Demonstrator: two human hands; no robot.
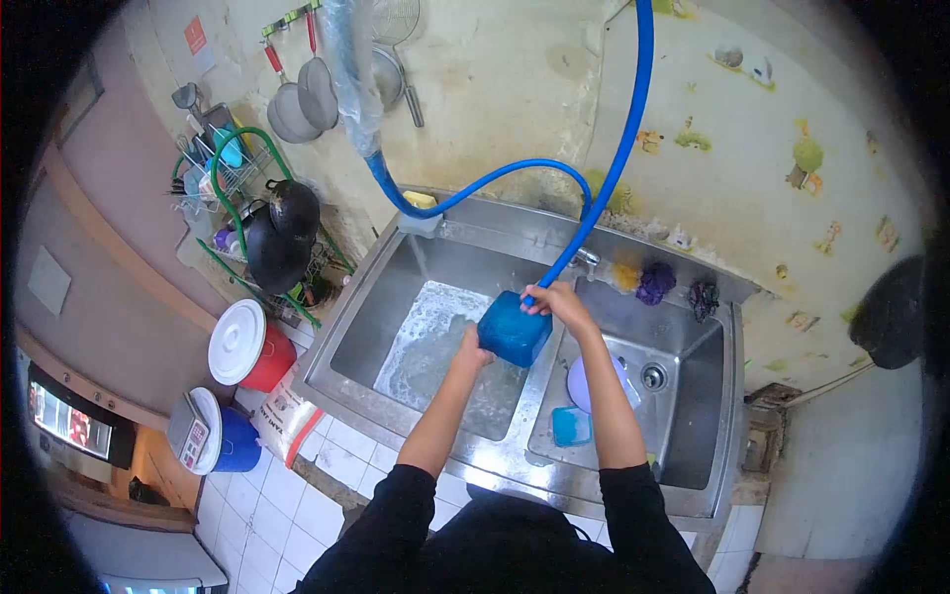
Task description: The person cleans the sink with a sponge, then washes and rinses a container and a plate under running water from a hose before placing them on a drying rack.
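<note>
Over the divider of a double steel sink point(465, 447), my left hand point(475, 346) grips the left side of a blue container point(516, 331). My right hand point(557, 303) is closed at the container's upper right edge, where the end of a blue hose point(633, 129) meets it; whether its fingers hold the hose, the container or both is hard to tell. Soapy water point(426, 346) fills the bottom of the left basin. The right basin holds a purple bowl point(582, 381), partly hidden by my right forearm, and a small light-blue container point(571, 427).
Scrubbing pads point(655, 283) lie on the sink's back ledge near the faucet point(586, 257). A yellow sponge point(420, 200) sits at the back left corner. Left of the sink stand a red bucket point(275, 358), a blue bucket point(237, 443), a sack point(285, 416) and a dish rack with pans point(277, 247).
</note>
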